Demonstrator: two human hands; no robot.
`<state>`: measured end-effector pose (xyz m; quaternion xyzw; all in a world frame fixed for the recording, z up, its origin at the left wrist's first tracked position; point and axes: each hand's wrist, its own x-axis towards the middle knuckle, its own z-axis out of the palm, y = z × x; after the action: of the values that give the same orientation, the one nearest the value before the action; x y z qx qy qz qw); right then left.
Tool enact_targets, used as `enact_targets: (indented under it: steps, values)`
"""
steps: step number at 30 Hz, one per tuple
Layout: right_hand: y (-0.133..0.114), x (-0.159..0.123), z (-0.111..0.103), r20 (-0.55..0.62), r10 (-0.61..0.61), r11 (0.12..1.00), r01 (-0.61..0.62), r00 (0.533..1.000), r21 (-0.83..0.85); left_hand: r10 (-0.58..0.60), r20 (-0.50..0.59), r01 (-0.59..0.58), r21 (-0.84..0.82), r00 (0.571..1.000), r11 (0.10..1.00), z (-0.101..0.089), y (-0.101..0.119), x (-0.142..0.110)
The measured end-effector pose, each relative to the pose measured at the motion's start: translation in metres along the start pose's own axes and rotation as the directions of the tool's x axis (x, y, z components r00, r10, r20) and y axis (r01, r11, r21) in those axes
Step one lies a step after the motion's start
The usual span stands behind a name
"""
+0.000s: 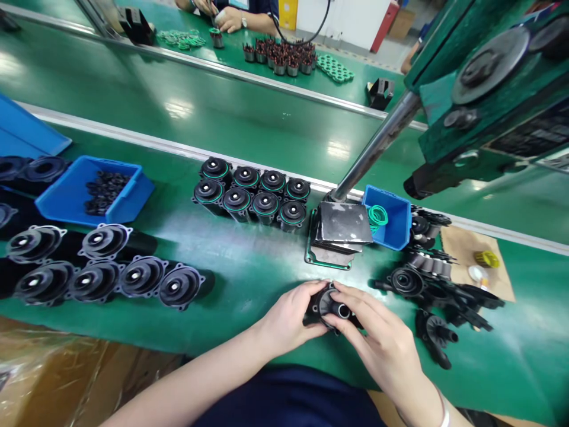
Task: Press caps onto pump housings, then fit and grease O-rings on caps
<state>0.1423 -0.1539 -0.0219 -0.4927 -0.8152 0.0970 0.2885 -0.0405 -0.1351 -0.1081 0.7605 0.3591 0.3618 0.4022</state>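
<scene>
both hands are closed around one black part (326,301) over the near side of the green bench (249,261), right in front of the person's body. the left hand (291,311) grips its left side, and the right hand (377,326) has thumb and fingers set about the short tube (343,310) that juts from it (the underside is hidden, so i cannot tell whether it touches the bench). just beyond the hands stands a dark metal block (344,222), with a blue bin (402,228) of green rings (377,218) beside it and a green press (480,89) overhead. right of the right hand lies a black cover (438,332) with its own tube. to the left, eight black canisters (267,203) with green rings stand in two rows, and farther left are several pale-rimmed housings (141,276), near a second blue bin (133,198) of small black pieces (106,191).
</scene>
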Motion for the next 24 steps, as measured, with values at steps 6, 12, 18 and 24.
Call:
enact_targets:
  steps: [6, 12, 18, 24]
  values:
    - [0.000, 0.000, 0.001, 0.001, -0.006, 1.000, 0.006, 1.000, 0.011, 0.000, 0.004, 0.000, 0.000, 1.000, 1.000, 0.001, -0.002, -0.002]
    - [0.004, -0.003, 0.003, 0.001, 0.017, 0.998, -0.017, 1.000, 0.056, 0.085, -0.017, -0.085, -0.003, 0.996, 0.996, -0.003, 0.000, 0.001]
    - [0.005, -0.012, 0.017, 0.003, 0.217, 0.950, -0.212, 0.976, 0.228, 0.192, -0.038, -0.189, 0.079, 0.981, 0.979, 0.001, -0.002, 0.000]
    - [0.005, 0.034, -0.087, -0.027, 0.009, 1.000, -0.010, 1.000, -0.017, 0.212, -0.153, -0.199, 0.097, 0.965, 0.975, -0.032, 0.043, 0.034]
